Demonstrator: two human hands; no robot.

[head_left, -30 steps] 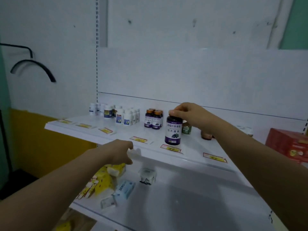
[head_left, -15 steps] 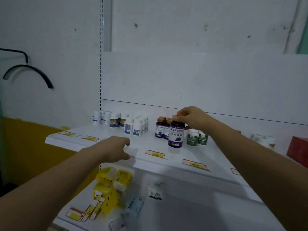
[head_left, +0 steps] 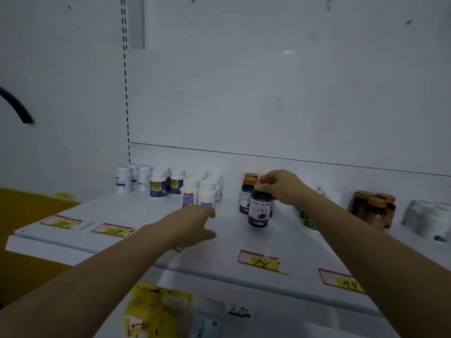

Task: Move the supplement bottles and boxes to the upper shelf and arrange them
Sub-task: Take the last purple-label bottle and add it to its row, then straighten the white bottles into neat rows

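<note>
My right hand (head_left: 280, 185) grips the cap of a purple supplement bottle (head_left: 260, 211) that stands on the white upper shelf (head_left: 146, 215), in front of two matching purple bottles (head_left: 246, 198). My left hand (head_left: 192, 224) hovers over the shelf, fingers apart and empty, just in front of a cluster of white bottles (head_left: 202, 193). More white and blue-labelled bottles (head_left: 158, 184) stand in rows at the back left. Green bottles (head_left: 308, 219) are partly hidden behind my right forearm.
Brown bottles (head_left: 373, 208) and white jars (head_left: 427, 218) stand at the right of the shelf. Price tags (head_left: 260, 261) line its front edge. On the lower shelf lie yellow boxes (head_left: 156, 311) and small white packs (head_left: 239, 312).
My right hand has carried the purple bottle back toward the matching ones. My left hand has risen from the shelf edge and reached forward. The view has moved closer.
</note>
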